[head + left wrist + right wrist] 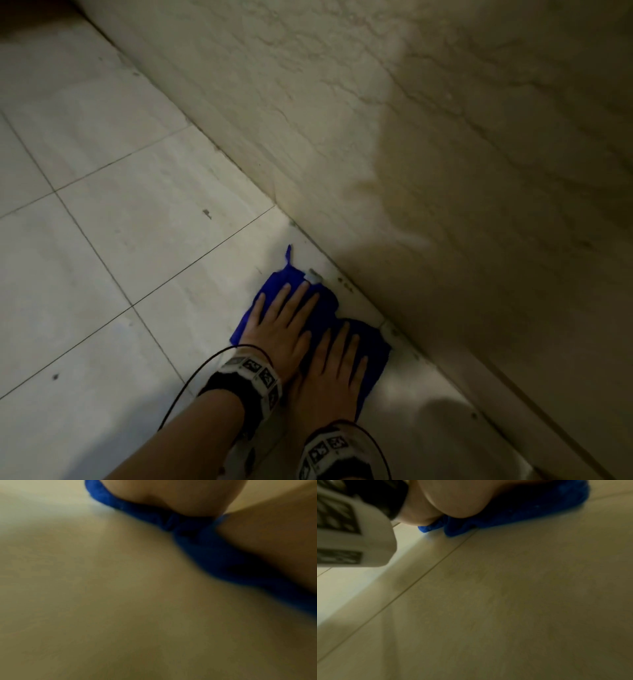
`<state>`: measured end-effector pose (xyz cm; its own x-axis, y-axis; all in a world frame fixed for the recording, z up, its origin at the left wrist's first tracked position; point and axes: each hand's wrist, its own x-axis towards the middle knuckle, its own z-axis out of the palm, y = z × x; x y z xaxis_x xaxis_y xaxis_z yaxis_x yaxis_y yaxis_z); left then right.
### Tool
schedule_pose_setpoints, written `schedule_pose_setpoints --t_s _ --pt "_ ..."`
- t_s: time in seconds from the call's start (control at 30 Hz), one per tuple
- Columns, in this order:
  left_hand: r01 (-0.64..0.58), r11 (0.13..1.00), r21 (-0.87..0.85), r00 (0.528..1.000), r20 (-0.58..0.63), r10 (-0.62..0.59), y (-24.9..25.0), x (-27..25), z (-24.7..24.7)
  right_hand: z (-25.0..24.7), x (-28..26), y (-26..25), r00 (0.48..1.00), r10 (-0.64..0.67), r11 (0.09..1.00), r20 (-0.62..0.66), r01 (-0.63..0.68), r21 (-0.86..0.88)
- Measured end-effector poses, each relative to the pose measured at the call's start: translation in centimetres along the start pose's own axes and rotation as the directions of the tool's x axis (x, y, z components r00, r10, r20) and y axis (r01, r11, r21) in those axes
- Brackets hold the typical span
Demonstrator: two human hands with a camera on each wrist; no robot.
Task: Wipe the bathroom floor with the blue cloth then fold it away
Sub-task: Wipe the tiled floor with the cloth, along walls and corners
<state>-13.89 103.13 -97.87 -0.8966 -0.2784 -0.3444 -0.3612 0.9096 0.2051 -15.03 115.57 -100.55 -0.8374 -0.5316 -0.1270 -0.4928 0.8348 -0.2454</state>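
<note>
The blue cloth (327, 306) lies flat on the pale tiled floor (120, 240), close to the foot of the wall. Both hands press down on it with straight, spread fingers. My left hand (284, 318) covers the cloth's far left part, and my right hand (337, 366) covers its near right part, beside the left one. A thin blue strip and a small grey tag (313, 275) stick out at the cloth's far edge. In the left wrist view the cloth (214, 550) shows as a bunched blue band under the palm. In the right wrist view the cloth (522, 511) lies squashed beneath the hand.
A rough, cracked beige wall (445, 154) runs diagonally along the right, meeting the floor just beyond the cloth. Dark grout lines cross the tiles, and a few small dark specks (207, 214) dot them. Open floor stretches to the left.
</note>
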Motion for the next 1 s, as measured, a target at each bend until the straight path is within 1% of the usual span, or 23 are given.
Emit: schedule_pose_setpoints --t_s 0.07,0.13,0.2,0.27,0.37,0.47,0.53,0.6,0.67,0.7,0.8,0.87,1.0 --pt "0.047 0.999 0.000 0.999 -0.029 -0.047 -2.4 -1.6 0.1 0.4 -1.1 -1.3 0.997 -0.081 0.996 0.003 0.081 0.032" --pt "0.138 0.990 -0.010 0.990 -0.009 -0.138 -5.0 -3.5 0.7 0.7 -2.0 -3.1 0.988 -0.153 0.988 0.033 0.152 0.043" --pt "0.245 0.968 -0.061 0.970 0.010 -0.245 -7.3 -5.7 1.3 1.1 -3.0 -5.1 0.974 -0.216 0.976 0.070 0.213 0.043" --pt "0.338 0.939 -0.065 0.941 0.007 -0.338 -8.6 -7.7 1.6 1.7 -3.9 -6.9 0.960 -0.262 0.965 0.097 0.258 0.049" --pt "0.455 0.885 -0.098 0.890 0.074 -0.450 -8.3 -9.6 1.7 2.7 -4.8 -8.2 0.953 -0.285 0.958 0.100 0.282 0.044" --pt "0.542 0.826 -0.151 0.840 0.120 -0.529 -6.9 -10.5 1.6 2.8 -5.0 -7.7 0.943 -0.323 0.946 0.086 0.322 0.021" --pt "0.610 0.771 -0.183 0.792 0.167 -0.587 -5.7 -11.4 1.7 2.8 -5.3 -7.3 0.936 -0.344 0.939 0.072 0.344 0.005" --pt "0.664 0.725 -0.183 0.747 0.215 -0.629 -4.5 -12.1 2.0 3.0 -6.0 -7.1 0.937 -0.348 0.937 0.038 0.349 -0.003" --pt "0.683 0.712 -0.165 0.726 0.260 -0.636 -3.8 -12.5 2.1 3.2 -6.9 -7.2 0.945 -0.327 0.945 0.012 0.327 0.011" --pt "0.677 0.718 -0.163 0.729 0.283 -0.624 -3.7 -12.6 2.0 3.3 -7.3 -7.3 0.953 -0.303 0.953 0.004 0.303 0.022" --pt "0.629 0.765 -0.138 0.763 0.298 -0.574 -4.3 -12.3 1.6 3.8 -7.8 -7.8 0.971 -0.239 0.971 0.003 0.239 0.018" --pt "0.589 0.800 -0.116 0.792 0.282 -0.542 -4.9 -12.1 1.6 3.9 -7.8 -8.0 0.971 -0.237 0.971 0.012 0.237 0.007" --pt "0.514 0.852 -0.096 0.843 0.239 -0.482 -5.7 -11.6 1.5 4.7 -7.8 -8.0 0.973 -0.227 0.974 -0.036 0.226 -0.013"
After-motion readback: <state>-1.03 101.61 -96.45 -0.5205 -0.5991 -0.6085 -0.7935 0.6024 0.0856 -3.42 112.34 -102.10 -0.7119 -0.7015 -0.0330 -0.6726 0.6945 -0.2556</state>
